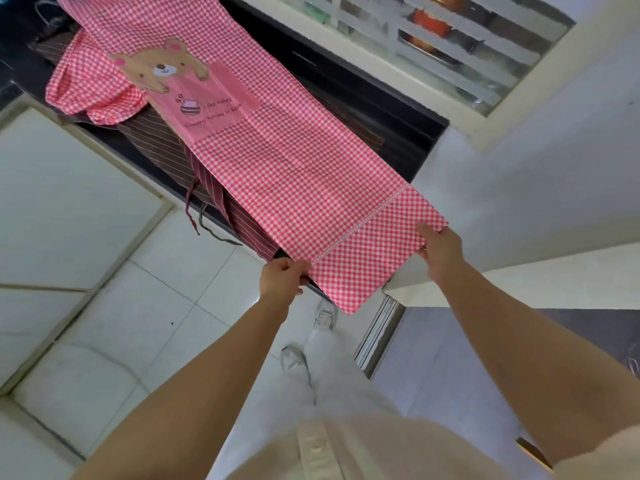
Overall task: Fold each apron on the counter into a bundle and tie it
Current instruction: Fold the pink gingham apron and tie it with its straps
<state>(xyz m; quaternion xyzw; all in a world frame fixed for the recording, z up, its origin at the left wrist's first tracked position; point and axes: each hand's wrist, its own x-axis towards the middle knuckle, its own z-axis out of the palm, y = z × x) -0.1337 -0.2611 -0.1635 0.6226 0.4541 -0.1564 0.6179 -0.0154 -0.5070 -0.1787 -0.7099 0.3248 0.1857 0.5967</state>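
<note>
Left hand pinches one near hem corner of the pink gingham apron, fingers curled; right hand grips the opposite corner; the apron lies stretched lengthwise along the black counter, over a brown striped apron; a second gingham apron is bunched beyond.

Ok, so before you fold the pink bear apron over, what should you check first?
1. Left hand grip on hem corner: ok.
2. Right hand grip on other corner: ok.
3. Pink apron spread flat on the counter: ok near the hem.
4. Bunched pink cloth by the bear: not ok, crumpled.
5. Striped apron clear of the fold: not ok, it lies underneath.
6. Pink apron's ties: cannot tell, hidden.
</note>
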